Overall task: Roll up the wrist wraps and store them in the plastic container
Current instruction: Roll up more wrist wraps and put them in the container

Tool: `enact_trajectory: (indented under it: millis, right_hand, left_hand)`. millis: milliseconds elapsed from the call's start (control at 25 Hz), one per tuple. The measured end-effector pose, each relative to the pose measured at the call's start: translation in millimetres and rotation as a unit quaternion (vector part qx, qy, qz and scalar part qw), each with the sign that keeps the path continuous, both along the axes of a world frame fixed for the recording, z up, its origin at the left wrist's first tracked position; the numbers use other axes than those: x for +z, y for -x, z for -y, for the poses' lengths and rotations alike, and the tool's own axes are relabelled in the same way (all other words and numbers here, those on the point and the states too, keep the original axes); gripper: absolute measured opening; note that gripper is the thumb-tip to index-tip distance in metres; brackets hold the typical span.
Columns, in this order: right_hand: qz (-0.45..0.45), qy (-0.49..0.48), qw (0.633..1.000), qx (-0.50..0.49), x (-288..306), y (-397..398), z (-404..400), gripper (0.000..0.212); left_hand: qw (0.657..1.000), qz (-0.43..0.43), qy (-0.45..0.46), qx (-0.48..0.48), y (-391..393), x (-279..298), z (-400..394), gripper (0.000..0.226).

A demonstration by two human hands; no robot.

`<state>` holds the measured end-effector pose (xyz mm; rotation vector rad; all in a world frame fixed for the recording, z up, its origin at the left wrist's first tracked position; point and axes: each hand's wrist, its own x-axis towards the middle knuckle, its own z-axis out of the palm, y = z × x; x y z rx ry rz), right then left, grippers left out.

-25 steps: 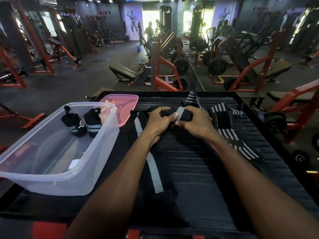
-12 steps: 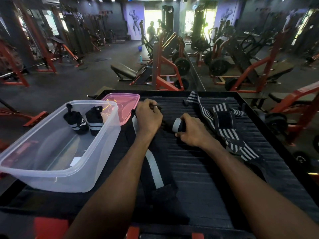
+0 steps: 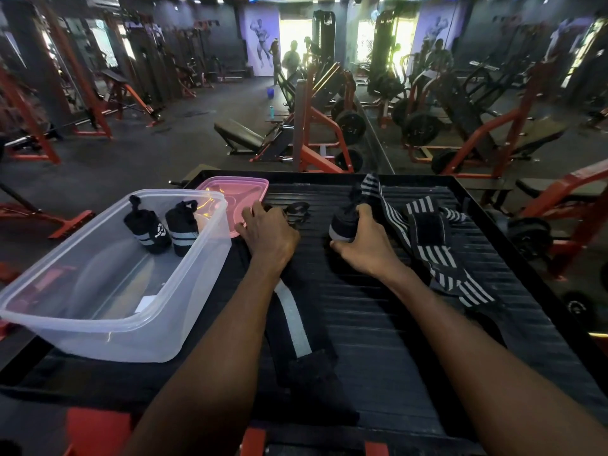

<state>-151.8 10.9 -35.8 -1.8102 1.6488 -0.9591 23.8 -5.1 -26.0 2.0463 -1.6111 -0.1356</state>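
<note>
My right hand (image 3: 363, 245) grips a rolled black wrist wrap (image 3: 342, 225) just above the black ridged platform (image 3: 378, 324). My left hand (image 3: 268, 233) rests on the far end of a flat black wrap with a grey stripe (image 3: 296, 327), fingers curled down over it near its loop (image 3: 296, 209). The clear plastic container (image 3: 108, 311) stands at the left with two rolled wraps (image 3: 148, 227) (image 3: 182, 228) inside at its far end. Unrolled black-and-white striped wraps (image 3: 427, 245) lie to the right of my right hand.
A pink lid (image 3: 237, 192) lies behind the container on the platform's far left. The platform has a raised black rim (image 3: 493, 232). Beyond it are red gym machines, benches, weight plates and people in the distance.
My hands have separated. The right hand lifted the rolled wrap slightly and moved right; the left hand let go of it and moved left onto the end of the flat striped wrap.
</note>
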Motion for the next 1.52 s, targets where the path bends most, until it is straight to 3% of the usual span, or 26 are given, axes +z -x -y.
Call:
enact_trajectory:
  millis: [120, 360, 400, 480, 560, 600, 680, 760, 800, 880, 1000, 1120, 1240, 1440, 1520]
  right_hand:
    - [-0.025, 0.012, 0.999, 0.017, -7, 1, 2, 0.064]
    - [-0.079, 0.004, 0.997, -0.001, -10, -1, 4, 0.081]
    - [-0.075, 0.047, 0.995, -0.036, -4, -1, 3, 0.076]
    - [-0.004, 0.190, 0.978, -0.089, 11, -3, -4, 0.045]
    - [0.079, 0.253, 0.961, -0.074, 25, -9, -11, 0.015]
    - [0.100, 0.225, 0.968, -0.046, 27, -15, -13, 0.011]
    - [0.118, 0.061, 0.990, 0.041, 23, -32, -18, 0.019]
    - [0.153, -0.127, 0.974, 0.111, 18, -47, -25, 0.031]
    - [0.174, -0.176, 0.961, 0.125, 17, -52, -28, 0.035]
    - [0.240, -0.206, 0.940, 0.129, 20, -56, -31, 0.035]
    - [0.325, -0.242, 0.905, 0.130, 24, -54, -30, 0.020]
    - [0.356, -0.267, 0.886, 0.129, 23, -53, -30, 0.009]
    - [0.339, -0.254, 0.899, 0.114, 24, -51, -29, 0.012]
    - [0.198, -0.299, 0.919, 0.161, 28, -34, -29, 0.015]
    - [0.187, -0.298, 0.917, 0.189, 29, -32, -31, 0.011]
  left_hand:
    - [0.999, 0.002, -0.031, -0.012, -2, -3, -1, 0.028]
    - [0.999, -0.008, 0.033, 0.016, -2, 2, -1, 0.021]
    - [0.998, -0.026, 0.047, 0.016, -3, 5, -3, 0.017]
    - [0.996, -0.056, 0.068, 0.016, -7, 13, -9, 0.012]
    - [0.994, -0.067, 0.087, 0.016, -8, 22, -19, 0.016]
    - [0.993, -0.072, 0.091, 0.014, -8, 28, -25, 0.019]
    - [0.994, -0.087, 0.070, 0.010, -7, 36, -35, 0.022]
    - [0.995, -0.096, 0.026, 0.004, -7, 43, -43, 0.020]
    - [0.995, -0.096, 0.007, -0.009, -8, 46, -47, 0.017]
    - [0.992, -0.106, -0.024, -0.071, -10, 48, -54, 0.011]
    - [0.971, -0.159, -0.049, -0.172, -19, 44, -62, 0.013]
    - [0.967, -0.162, -0.064, -0.184, -29, 38, -67, 0.026]
    - [0.982, -0.102, -0.069, -0.145, -30, 32, -70, 0.039]
    - [0.996, -0.049, -0.011, -0.069, -21, 22, -70, 0.030]
    - [0.996, -0.063, 0.017, -0.066, -19, 22, -76, 0.031]
